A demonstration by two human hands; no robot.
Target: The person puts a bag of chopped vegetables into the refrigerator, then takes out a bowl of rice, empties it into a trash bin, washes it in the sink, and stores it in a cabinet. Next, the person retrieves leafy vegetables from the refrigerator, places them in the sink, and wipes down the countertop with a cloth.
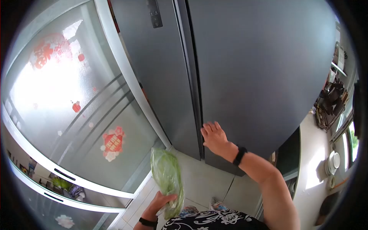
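Note:
My left hand [158, 203] grips the lower end of a clear plastic bag of green vegetables [166, 172], held upright low in front of my body. Leafy green shows through the plastic, but its exact kind is hard to make out. My right hand [215, 138], with a black band at the wrist, is stretched out flat with the fingers extended. It lies at the lower part of the grey refrigerator [257, 69], its fingertips by the edge of the right door near the vertical seam. Both refrigerator doors look closed.
Frosted glass sliding doors [126, 168] with red stickers stand on the left. At the right runs a counter [312, 153] with stacked white plates [332, 163] and a dark rack of utensils [331, 101]. Pale floor tiles [195, 168] lie below, with my feet near the bottom.

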